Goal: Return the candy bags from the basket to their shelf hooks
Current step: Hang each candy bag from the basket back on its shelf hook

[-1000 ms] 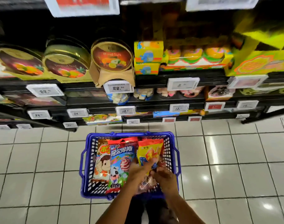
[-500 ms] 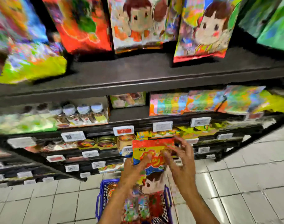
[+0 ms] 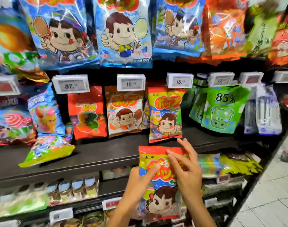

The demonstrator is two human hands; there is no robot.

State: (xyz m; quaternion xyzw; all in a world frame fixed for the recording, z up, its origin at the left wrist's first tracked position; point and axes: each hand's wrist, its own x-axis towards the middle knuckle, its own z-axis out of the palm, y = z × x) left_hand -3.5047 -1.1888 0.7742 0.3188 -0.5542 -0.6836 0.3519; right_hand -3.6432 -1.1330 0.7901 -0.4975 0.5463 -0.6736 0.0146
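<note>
Both hands hold one candy bag (image 3: 158, 185) upright in front of the dark shelf (image 3: 90, 154). Left hand (image 3: 138, 185) pinches its left edge, thumb across the front. Right hand (image 3: 187, 171) lies on the upper right face, fingers spread. A matching bag (image 3: 165, 113) hangs just above, below the right price tag (image 3: 179, 82).

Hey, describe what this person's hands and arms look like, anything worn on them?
Both are bare. The left hand and right hand show no gloves, rings or watch. Both forearms are uncovered to the frame's bottom edge, with no sleeve or bracelet in view.
</note>
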